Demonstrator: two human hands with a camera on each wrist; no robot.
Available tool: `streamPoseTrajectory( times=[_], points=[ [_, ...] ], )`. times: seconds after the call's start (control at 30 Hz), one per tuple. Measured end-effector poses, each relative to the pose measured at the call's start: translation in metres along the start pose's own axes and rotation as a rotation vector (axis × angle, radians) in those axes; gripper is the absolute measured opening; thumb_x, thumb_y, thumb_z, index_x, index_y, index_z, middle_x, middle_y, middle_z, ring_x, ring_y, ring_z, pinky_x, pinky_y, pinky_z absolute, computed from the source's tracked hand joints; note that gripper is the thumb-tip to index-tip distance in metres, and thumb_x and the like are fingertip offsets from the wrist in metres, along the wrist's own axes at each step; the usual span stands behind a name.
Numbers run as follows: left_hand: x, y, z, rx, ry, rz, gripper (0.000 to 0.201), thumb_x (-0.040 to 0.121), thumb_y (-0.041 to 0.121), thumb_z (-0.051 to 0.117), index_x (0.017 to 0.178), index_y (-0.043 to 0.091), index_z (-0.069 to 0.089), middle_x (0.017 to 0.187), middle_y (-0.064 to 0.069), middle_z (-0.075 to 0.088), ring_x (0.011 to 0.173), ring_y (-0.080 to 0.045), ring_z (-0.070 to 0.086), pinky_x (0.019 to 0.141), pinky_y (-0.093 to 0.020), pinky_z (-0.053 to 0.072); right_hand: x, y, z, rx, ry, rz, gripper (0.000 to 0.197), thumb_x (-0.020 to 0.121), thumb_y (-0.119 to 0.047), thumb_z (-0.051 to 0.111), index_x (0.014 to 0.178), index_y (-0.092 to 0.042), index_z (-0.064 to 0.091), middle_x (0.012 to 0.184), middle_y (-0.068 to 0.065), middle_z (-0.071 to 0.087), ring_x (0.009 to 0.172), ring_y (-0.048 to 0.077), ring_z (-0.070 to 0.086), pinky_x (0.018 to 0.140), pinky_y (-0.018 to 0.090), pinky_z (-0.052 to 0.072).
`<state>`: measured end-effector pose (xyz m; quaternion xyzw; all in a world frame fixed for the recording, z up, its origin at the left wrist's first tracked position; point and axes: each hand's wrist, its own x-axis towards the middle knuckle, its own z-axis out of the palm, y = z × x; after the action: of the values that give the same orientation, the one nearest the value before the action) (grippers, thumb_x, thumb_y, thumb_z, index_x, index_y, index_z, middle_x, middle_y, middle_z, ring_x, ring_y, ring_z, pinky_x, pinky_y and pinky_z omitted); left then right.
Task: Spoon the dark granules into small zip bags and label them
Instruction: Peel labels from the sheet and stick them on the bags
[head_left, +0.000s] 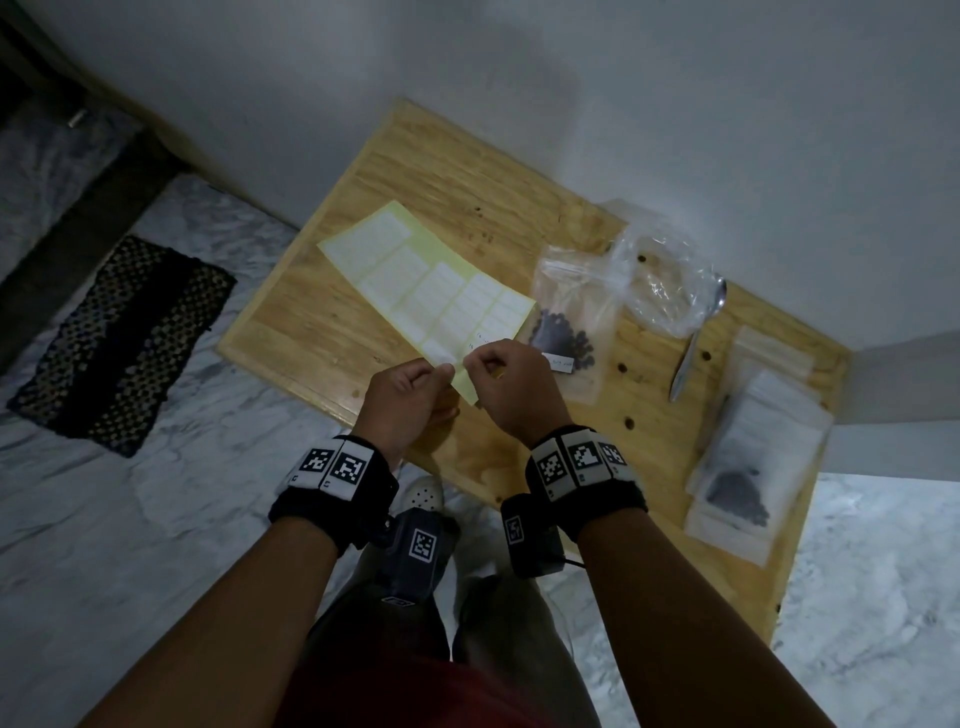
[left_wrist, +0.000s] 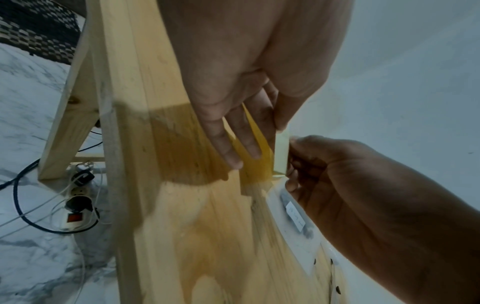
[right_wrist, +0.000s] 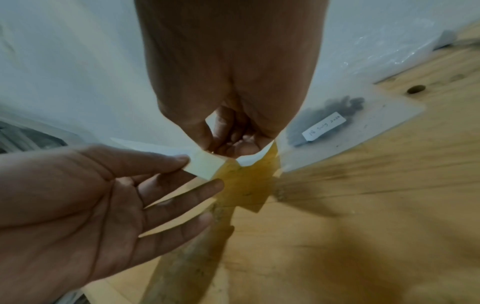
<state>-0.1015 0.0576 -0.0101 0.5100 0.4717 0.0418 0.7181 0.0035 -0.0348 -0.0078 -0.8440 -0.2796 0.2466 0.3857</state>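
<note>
A yellow label sheet (head_left: 426, 275) with white stickers lies tilted over the wooden table (head_left: 311, 322), its near corner lifted. My left hand (head_left: 447, 371) pinches that corner between thumb and forefinger (right_wrist: 182, 161), the other fingers straight beneath the sheet (left_wrist: 257, 164). My right hand (head_left: 475, 361) has curled fingers and pinches a white label (right_wrist: 250, 160) at the sheet's near edge. Just right of my hands lies a small zip bag (head_left: 566, 332) holding dark granules and bearing a handwritten label (right_wrist: 324, 126). A metal spoon (head_left: 696, 338) rests further right.
A crumpled clear plastic bag (head_left: 660, 280) sits behind the spoon near the wall. A stack of small zip bags (head_left: 753, 457), one showing dark granules, lies at the table's right end. A dark woven mat (head_left: 119, 343) lies on the floor at left, and a power strip (left_wrist: 78, 197) under the table.
</note>
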Motion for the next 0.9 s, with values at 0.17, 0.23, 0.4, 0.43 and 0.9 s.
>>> streamPoseTrajectory(
  times=[0.17, 0.23, 0.4, 0.43, 0.9],
  points=[
    [0.002, 0.000, -0.002, -0.006, -0.004, -0.016, 0.031, 0.092, 0.019, 0.063, 0.077, -0.007, 0.058, 0.075, -0.017, 0.054, 0.077, -0.032, 0.062, 0.074, -0.034, 0.059, -0.002, -0.004, 0.000, 0.083, -0.010, 0.109, 0.024, 0.094, -0.015, 0.054, 0.072, -0.008, 0.063, 0.060, -0.003, 0.058, 0.058, 0.009, 0.057, 0.058, 0.025, 0.047],
    [0.002, 0.001, -0.001, -0.002, 0.022, -0.029, 0.027, 0.093, 0.018, 0.062, 0.076, -0.002, 0.059, 0.076, -0.016, 0.056, 0.076, -0.028, 0.062, 0.079, -0.039, 0.059, -0.004, -0.005, -0.004, 0.101, 0.028, 0.134, 0.038, 0.096, -0.014, 0.052, 0.059, -0.017, 0.049, 0.051, -0.009, 0.044, 0.048, 0.001, 0.047, 0.050, 0.013, 0.033],
    [0.003, 0.003, -0.002, -0.013, 0.116, -0.051, 0.028, 0.095, 0.018, 0.059, 0.070, 0.006, 0.061, 0.069, -0.007, 0.063, 0.077, -0.021, 0.065, 0.081, -0.041, 0.058, -0.007, -0.005, -0.017, 0.139, 0.148, 0.197, 0.039, 0.099, -0.022, 0.046, 0.061, -0.011, 0.044, 0.054, -0.002, 0.042, 0.050, 0.008, 0.042, 0.052, 0.029, 0.038],
    [0.003, 0.004, -0.001, -0.009, 0.120, -0.055, 0.028, 0.096, 0.018, 0.058, 0.072, 0.006, 0.063, 0.072, -0.007, 0.066, 0.077, -0.020, 0.067, 0.081, -0.041, 0.058, -0.009, -0.004, -0.020, 0.151, 0.168, 0.203, 0.037, 0.098, -0.024, 0.046, 0.066, -0.007, 0.047, 0.056, 0.002, 0.045, 0.054, 0.014, 0.046, 0.055, 0.036, 0.045],
    [-0.030, 0.048, 0.036, 0.444, -0.109, -0.009, 0.055, 0.091, 0.056, 0.053, 0.080, 0.004, 0.064, 0.062, -0.008, 0.058, 0.056, -0.026, 0.057, 0.062, -0.037, 0.051, -0.053, 0.003, -0.060, 0.081, 0.255, 0.065, 0.012, 0.096, -0.026, 0.055, 0.092, -0.016, 0.062, 0.079, -0.003, 0.072, 0.072, 0.005, 0.069, 0.070, 0.036, 0.059]
  ],
)
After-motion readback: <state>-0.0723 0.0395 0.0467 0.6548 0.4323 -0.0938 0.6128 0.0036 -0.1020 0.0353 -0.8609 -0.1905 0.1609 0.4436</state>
